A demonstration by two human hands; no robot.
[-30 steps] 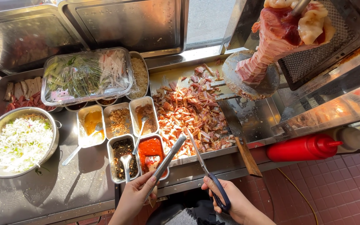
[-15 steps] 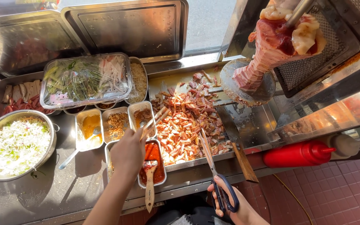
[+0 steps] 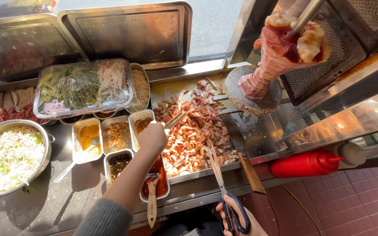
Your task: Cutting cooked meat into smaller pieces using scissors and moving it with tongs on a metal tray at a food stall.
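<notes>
Red bottle (image 3: 305,164); blue-handled scissors (image 3: 230,209); grey sleeve (image 3: 103,220).

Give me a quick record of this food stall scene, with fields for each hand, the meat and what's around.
left hand: holds metal tongs over the tray of chopped meat
right hand: grips scissors, blades pointing at the meat
spit: stacked raw meat, upright over a round plate
sauces: small metal tubs, a brush in the red one
left side: bowl of shredded cabbage
right side: red squeeze bottle lying down
</notes>
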